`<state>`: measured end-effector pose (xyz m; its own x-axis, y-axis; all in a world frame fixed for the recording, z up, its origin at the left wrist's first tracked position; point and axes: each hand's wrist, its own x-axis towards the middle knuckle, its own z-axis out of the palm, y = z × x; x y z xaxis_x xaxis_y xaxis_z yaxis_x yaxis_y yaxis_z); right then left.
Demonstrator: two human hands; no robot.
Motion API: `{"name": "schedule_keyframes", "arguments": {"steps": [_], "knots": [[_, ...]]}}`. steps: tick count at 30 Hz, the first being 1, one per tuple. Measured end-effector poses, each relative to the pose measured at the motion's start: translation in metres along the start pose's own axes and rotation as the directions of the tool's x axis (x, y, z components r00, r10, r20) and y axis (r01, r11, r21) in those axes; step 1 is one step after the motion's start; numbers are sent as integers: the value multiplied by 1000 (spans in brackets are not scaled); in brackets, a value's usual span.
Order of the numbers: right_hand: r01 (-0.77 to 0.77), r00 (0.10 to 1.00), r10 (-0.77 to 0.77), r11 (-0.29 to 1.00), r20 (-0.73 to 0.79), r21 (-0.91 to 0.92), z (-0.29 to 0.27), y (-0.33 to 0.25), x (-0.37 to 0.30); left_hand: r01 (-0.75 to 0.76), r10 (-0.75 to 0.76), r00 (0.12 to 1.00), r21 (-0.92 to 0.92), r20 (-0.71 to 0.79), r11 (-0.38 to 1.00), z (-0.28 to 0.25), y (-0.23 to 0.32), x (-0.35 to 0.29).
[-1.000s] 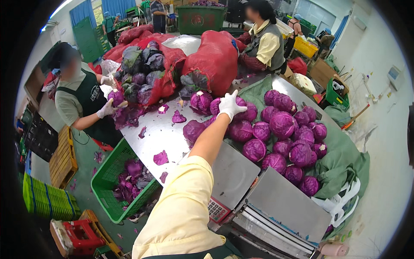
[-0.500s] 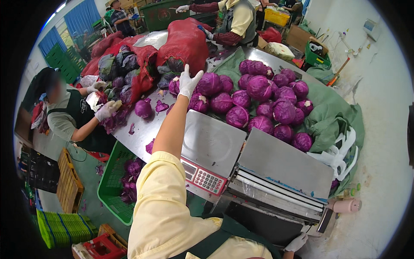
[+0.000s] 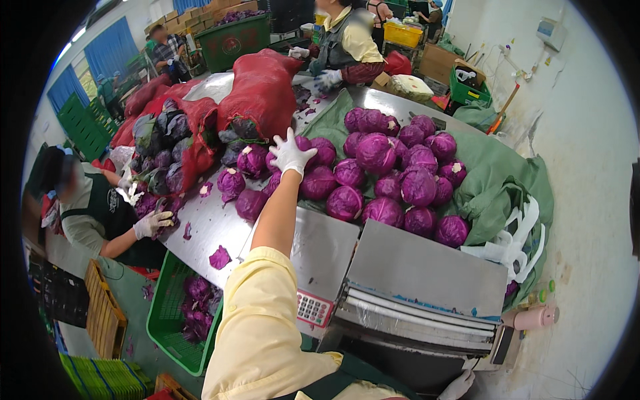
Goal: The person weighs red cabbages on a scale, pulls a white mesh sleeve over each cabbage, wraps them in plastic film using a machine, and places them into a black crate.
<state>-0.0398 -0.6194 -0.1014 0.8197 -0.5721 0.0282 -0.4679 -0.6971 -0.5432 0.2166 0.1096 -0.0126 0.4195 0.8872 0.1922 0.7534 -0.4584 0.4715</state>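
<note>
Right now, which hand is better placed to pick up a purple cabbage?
Probably the left hand: it is stretched out, open, among the cabbages, while the right hand is low, well away from them.

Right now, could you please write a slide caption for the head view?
Open, gloved left hand among purple cabbages on a metal table partly covered by green cloth.

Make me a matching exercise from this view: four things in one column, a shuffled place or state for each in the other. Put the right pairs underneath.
Column one
1. Wearer's left hand
2. Wearer's right hand
3. Green basket
4. Scale

Column two
A. Holds purple leaves
B. Flat metal top with a red keypad panel
C. Fingers spread, out among the purple cabbages
D. At the picture's lower edge, right of centre

Right pairs: 1-C, 2-D, 3-A, 4-B
</note>
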Motion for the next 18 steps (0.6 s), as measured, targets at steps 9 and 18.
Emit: {"name": "schedule_keyframes", "arguments": {"steps": [9,18], "knots": [[-119,993,119,993,-7,2,24,32,22,27,-22,1000,-824,17,566,24,-63,28],[-87,995,80,990,67,115,18,36,15,255,59,948,-856,313,450,-78,-102,-188]]}}
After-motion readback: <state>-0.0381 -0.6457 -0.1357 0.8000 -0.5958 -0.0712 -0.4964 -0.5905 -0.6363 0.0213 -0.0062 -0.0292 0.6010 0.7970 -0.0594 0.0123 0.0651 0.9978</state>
